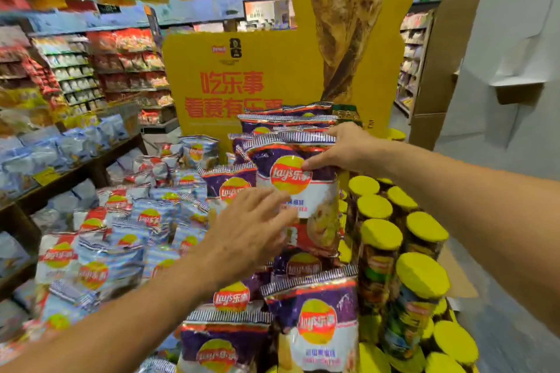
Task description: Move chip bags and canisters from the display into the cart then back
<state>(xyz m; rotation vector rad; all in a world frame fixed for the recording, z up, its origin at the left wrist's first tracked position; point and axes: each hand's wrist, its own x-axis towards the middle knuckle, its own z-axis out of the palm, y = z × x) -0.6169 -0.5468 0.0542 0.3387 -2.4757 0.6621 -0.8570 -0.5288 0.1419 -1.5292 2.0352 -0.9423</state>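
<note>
The right hand [342,150] grips the upper right edge of an upright purple-and-white foil chip bag [298,191], thumb pressed on the front near its round red-and-yellow logo and fingers wrapped behind the crimped top. This bag stands at the front of a stack of matching purple bags [285,124] in the yellow cardboard display [242,91], which carries red lettering and a trophy picture. The left hand [251,233] is spread apart, fingers straight, reaching toward the lower left of the same bag; whether the fingertips touch it cannot be told through the blur.

Just right of the held bag stand tall canisters with yellow lids [403,239], packed close together in rows. Below and nearer the camera lie more purple chip bags [315,321], leaning against each other. To the left, a heap of pale blue-and-white chip bags [127,227] fills the lower display. A dark wooden shelf [91,160] at far left holds light blue packets, and store shelving with red and white packages [127,63] runs behind it.
</note>
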